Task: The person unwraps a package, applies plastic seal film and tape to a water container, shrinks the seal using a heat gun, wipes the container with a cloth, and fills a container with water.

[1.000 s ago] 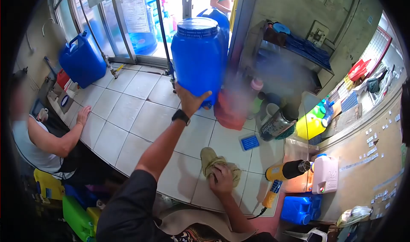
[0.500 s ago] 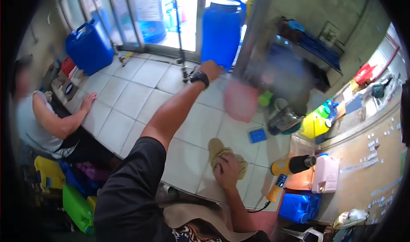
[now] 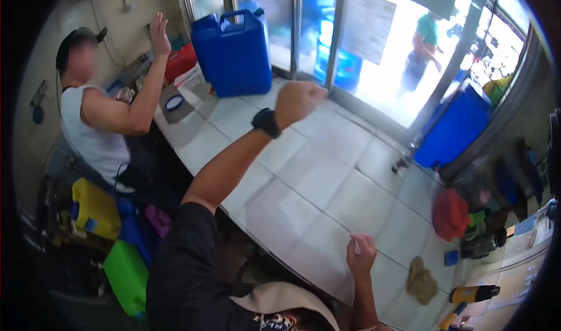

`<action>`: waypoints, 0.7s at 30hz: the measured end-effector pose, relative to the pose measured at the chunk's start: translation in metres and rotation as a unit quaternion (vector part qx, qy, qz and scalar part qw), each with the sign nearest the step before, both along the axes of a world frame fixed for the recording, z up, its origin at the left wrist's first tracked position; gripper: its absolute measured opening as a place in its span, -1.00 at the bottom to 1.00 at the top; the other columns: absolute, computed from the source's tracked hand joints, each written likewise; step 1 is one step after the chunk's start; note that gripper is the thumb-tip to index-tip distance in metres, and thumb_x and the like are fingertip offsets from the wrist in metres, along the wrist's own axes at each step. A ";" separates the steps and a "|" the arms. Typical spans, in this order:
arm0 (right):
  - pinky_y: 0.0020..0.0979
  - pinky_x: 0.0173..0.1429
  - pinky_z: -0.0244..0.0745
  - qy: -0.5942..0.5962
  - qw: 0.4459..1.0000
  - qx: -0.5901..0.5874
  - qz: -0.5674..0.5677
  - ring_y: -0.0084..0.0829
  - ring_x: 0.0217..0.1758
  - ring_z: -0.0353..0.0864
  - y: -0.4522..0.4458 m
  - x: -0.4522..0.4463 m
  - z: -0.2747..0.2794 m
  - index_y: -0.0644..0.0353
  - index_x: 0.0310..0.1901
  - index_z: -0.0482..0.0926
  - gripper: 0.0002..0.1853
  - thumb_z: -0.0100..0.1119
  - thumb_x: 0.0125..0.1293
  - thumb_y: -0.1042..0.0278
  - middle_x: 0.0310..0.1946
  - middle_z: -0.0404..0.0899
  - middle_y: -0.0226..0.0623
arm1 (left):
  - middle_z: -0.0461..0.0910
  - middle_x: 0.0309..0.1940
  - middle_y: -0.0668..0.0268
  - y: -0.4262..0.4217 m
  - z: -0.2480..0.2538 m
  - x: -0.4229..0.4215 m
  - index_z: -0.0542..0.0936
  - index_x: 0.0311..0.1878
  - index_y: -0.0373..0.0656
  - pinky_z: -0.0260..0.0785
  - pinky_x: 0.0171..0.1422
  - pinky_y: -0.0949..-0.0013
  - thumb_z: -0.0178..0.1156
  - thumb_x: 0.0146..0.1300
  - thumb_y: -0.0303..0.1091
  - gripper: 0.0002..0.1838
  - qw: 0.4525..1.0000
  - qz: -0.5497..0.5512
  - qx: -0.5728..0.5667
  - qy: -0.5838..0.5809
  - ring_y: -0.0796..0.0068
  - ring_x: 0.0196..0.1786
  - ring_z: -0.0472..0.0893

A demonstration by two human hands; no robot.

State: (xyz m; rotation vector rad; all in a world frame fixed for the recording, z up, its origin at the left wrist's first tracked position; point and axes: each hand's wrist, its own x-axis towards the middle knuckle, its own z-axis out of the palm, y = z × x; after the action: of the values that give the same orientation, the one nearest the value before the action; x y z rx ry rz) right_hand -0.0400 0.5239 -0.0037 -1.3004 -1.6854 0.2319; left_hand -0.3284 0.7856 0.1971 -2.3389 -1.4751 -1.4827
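My left hand (image 3: 296, 104), with a dark watch on its wrist, reaches out over the white tiled counter (image 3: 315, 185). Its fingers look curled into a fist, a little blurred, and I see nothing in them. A large blue jerrycan (image 3: 236, 53) stands just beyond it to the left. Above the near part of the counter, my right hand (image 3: 362, 254) is raised with thumb and fingers apart, holding nothing. To its right lies a crumpled khaki cloth (image 3: 422, 281), apart from the hand.
A co-worker (image 3: 102, 115) sits at left with one hand raised. Yellow (image 3: 96, 208) and green jerrycans (image 3: 127, 278) stand below. A blue drum (image 3: 453, 126) is by the glass door. At right are a red bundle (image 3: 450, 215) and a yellow-black heat gun (image 3: 474, 294).
My right hand has let go of the khaki cloth and lifted away. My view has swung left, and my left hand is now away from the blue drum. The co-worker's hand has risen off the counter.
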 end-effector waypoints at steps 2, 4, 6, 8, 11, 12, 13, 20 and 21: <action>-0.26 -0.10 0.56 0.018 1.000 -0.021 -0.012 -0.15 -0.20 0.66 0.013 -0.056 0.001 0.23 -0.26 0.66 -0.85 0.24 0.10 0.61 -0.31 0.66 -0.17 | 0.70 -0.38 0.09 0.027 0.027 -0.075 0.74 -0.23 -0.17 0.50 -0.28 0.30 0.23 0.30 -0.17 -0.73 0.999 0.002 0.032 -0.037 0.17 -0.33 0.72; -0.28 -0.11 0.56 0.054 0.998 -0.031 -0.018 -0.16 -0.22 0.67 0.042 -0.108 0.006 0.24 -0.26 0.67 -0.87 0.23 0.14 0.59 -0.34 0.67 -0.15 | 0.68 -0.42 0.08 0.060 0.054 -0.137 0.72 -0.31 -0.18 0.48 -0.28 0.19 0.16 0.35 -0.10 -0.67 0.996 0.062 0.062 -0.013 0.06 -0.35 0.67; -0.29 -0.12 0.56 0.058 0.997 -0.048 -0.010 -0.16 -0.23 0.67 0.055 -0.147 0.014 0.23 -0.27 0.67 -0.88 0.23 0.14 0.59 -0.33 0.67 -0.15 | 0.68 -0.43 0.11 0.093 0.074 -0.180 0.71 -0.34 -0.17 0.46 -0.26 0.12 0.12 0.36 -0.07 -0.62 0.995 0.062 0.077 -0.008 0.01 -0.36 0.64; -0.29 -0.12 0.56 0.047 0.997 -0.063 0.011 -0.17 -0.24 0.68 0.075 -0.172 0.018 0.22 -0.27 0.67 -0.88 0.23 0.15 0.57 -0.33 0.67 -0.16 | 0.68 -0.32 0.04 0.126 0.097 -0.214 0.70 -0.36 -0.18 0.46 -0.16 0.04 0.05 0.41 -0.07 -0.59 0.990 0.116 0.043 0.065 -0.06 -0.24 0.64; -0.29 -0.12 0.56 0.035 0.996 -0.083 -0.010 -0.17 -0.23 0.68 0.091 -0.196 0.021 0.20 -0.28 0.67 -0.89 0.24 0.15 0.56 -0.33 0.67 -0.16 | 0.68 -0.16 0.01 0.207 0.107 -0.266 0.67 -0.22 -0.15 0.46 -0.02 -0.01 -0.03 0.45 -0.07 -0.61 0.991 0.084 0.093 0.050 -0.10 -0.09 0.63; -0.29 -0.12 0.56 0.037 0.996 -0.081 -0.017 -0.17 -0.23 0.68 0.093 -0.201 0.023 0.20 -0.28 0.67 -0.89 0.24 0.15 0.56 -0.33 0.67 -0.16 | 0.68 -0.16 0.01 0.229 0.111 -0.279 0.67 -0.22 -0.15 0.46 -0.02 -0.01 -0.03 0.45 -0.07 -0.61 0.991 0.077 0.095 0.050 -0.10 -0.09 0.63; -0.31 -0.14 0.57 0.029 0.995 -0.086 -0.036 -0.18 -0.25 0.68 0.094 -0.204 0.025 0.21 -0.28 0.67 -0.89 0.23 0.15 0.57 -0.34 0.67 -0.16 | 0.65 -0.07 0.01 0.252 0.118 -0.291 0.63 -0.07 -0.12 0.42 0.10 0.01 -0.10 0.48 -0.04 -0.59 0.990 0.071 0.102 0.066 -0.11 0.02 0.59; -0.29 -0.16 0.57 0.051 0.984 -0.106 -0.136 -0.16 -0.29 0.69 0.077 -0.207 -0.002 0.21 -0.29 0.67 -0.91 0.26 0.15 0.54 -0.36 0.68 -0.14 | 0.50 0.29 0.09 0.340 0.125 -0.329 0.40 0.41 0.03 -0.05 0.46 -0.28 -0.60 0.37 0.47 -0.08 0.942 0.237 -0.132 0.199 -0.02 0.43 0.35; -0.29 -0.17 0.57 0.061 0.980 -0.122 -0.147 -0.17 -0.29 0.70 0.075 -0.209 -0.004 0.21 -0.29 0.67 -0.91 0.26 0.15 0.53 -0.36 0.68 -0.14 | 0.50 0.29 0.09 0.345 0.126 -0.328 0.40 0.41 0.03 -0.05 0.46 -0.28 -0.60 0.37 0.47 -0.08 0.943 0.230 -0.130 0.201 -0.02 0.43 0.35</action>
State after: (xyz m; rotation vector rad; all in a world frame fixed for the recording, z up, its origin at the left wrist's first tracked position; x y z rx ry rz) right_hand -0.2489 0.5991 -0.0073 -1.6633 -1.3716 0.3425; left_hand -0.6568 1.1309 0.3235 -2.0311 -1.9891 -0.6883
